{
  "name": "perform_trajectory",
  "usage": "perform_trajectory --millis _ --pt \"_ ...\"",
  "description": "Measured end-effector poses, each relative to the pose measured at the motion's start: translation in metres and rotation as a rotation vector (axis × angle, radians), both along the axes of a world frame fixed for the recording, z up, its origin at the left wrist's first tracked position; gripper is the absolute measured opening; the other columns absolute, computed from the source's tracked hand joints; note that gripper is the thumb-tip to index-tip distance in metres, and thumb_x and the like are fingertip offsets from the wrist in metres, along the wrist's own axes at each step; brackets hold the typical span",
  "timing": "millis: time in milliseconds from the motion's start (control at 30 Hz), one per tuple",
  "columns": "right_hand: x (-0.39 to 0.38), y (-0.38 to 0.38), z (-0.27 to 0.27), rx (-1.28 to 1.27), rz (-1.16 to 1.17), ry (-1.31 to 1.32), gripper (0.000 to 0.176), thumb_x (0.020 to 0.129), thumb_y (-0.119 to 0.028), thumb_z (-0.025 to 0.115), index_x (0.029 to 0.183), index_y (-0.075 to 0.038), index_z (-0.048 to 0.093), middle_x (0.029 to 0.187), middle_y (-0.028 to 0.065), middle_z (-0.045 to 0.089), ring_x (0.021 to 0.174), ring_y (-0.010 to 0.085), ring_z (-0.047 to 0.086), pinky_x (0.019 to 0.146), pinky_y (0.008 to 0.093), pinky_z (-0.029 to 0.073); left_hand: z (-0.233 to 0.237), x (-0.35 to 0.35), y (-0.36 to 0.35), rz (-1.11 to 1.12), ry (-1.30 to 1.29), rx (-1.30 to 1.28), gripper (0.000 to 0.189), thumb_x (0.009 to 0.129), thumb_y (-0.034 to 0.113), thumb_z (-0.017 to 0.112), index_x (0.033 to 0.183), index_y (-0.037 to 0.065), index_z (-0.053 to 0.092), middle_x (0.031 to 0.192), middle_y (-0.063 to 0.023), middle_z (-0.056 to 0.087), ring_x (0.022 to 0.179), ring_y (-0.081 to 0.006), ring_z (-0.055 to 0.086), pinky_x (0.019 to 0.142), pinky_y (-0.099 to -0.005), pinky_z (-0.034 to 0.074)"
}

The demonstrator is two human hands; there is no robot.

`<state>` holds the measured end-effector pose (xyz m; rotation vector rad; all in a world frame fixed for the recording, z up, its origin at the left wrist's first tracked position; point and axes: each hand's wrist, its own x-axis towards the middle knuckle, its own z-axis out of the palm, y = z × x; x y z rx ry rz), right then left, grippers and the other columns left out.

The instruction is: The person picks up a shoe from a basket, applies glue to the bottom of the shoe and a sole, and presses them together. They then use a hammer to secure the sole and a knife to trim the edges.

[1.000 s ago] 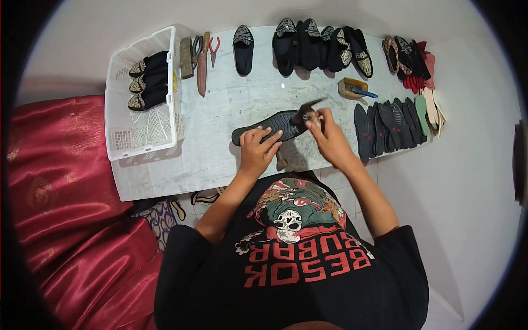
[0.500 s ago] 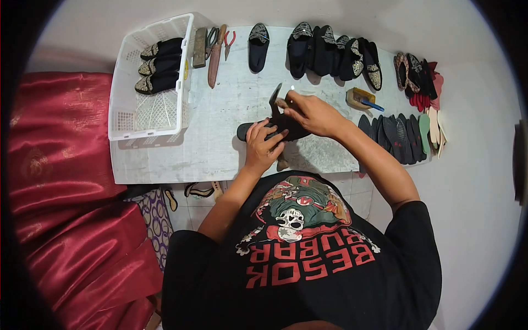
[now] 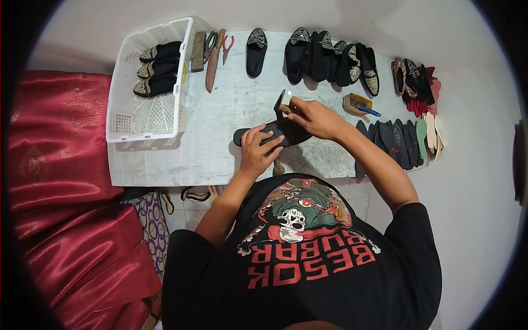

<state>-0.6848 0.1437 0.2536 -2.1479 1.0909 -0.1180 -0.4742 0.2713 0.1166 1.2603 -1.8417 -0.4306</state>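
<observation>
A black shoe (image 3: 296, 133) lies sole up across the front middle of the table. My left hand (image 3: 258, 153) holds it down, fingers spread over the ridged sole. My right hand (image 3: 316, 118) is above the other end of the shoe, fingers curled into a pinch. Whatever sits between those fingertips is too small or hidden to make out. Right beside them is a hammer's dark metal head (image 3: 280, 100). Its wooden handle (image 3: 279, 166) comes out on the near side of the shoe, the middle hidden by shoe and left hand.
At left stands a white basket (image 3: 177, 104) with several shoes. Nearby lie a brown-handled tool (image 3: 213, 66), red pliers (image 3: 227, 48) and a block (image 3: 198, 52). More shoes (image 3: 297, 52) line the back. A glue container (image 3: 356, 103) with a brush and several soles (image 3: 393, 140) are at right.
The view has shifted slightly. My right fingers have moved a little beside the hammer head; the left hand keeps its place on the shoe.
</observation>
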Motion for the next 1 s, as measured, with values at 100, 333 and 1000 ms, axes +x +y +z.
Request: perform_trajectory --millis 100,333,1000 --pt "-0.004 0.002 0.007 -0.029 -0.054 0.0 0.031 0.106 -0.03 0.06 0.118 -0.003 0.053 0.1 0.0278 0.07 0.097 0.0505 0.065 0.081 0.0542 0.049 0.0 -0.001 -0.003 0.005 0.001 0.004 0.042 0.077 0.022 0.089 0.118 0.026 0.082 0.115 -0.0057 0.068 0.128 -0.0341 0.06 0.108 -0.0496 0.04" --pt "-0.019 0.008 0.007 -0.078 -0.085 -0.036 0.031 0.106 -0.031 0.06 0.118 -0.003 0.052 0.1 0.0272 0.071 0.096 0.0498 0.066 0.08 0.0536 0.05 0.0 -0.004 -0.001 0.024 -0.001 0.001 0.042 0.075 0.02 0.09 0.116 0.023 0.082 0.115 -0.0051 0.068 0.128 -0.0337 0.06 0.106 -0.0482 0.04" --pt "-0.065 0.056 0.009 -0.08 -0.314 -0.008 0.032 0.107 -0.033 0.057 0.113 -0.002 0.051 0.097 0.0256 0.068 0.094 0.0496 0.065 0.08 0.0557 0.049 0.037 -0.009 -0.04 -0.139 -0.081 0.017 0.024 0.075 0.022 0.085 0.095 0.014 0.076 0.109 -0.0015 0.068 0.108 -0.0274 0.057 0.1 -0.0445 0.034"
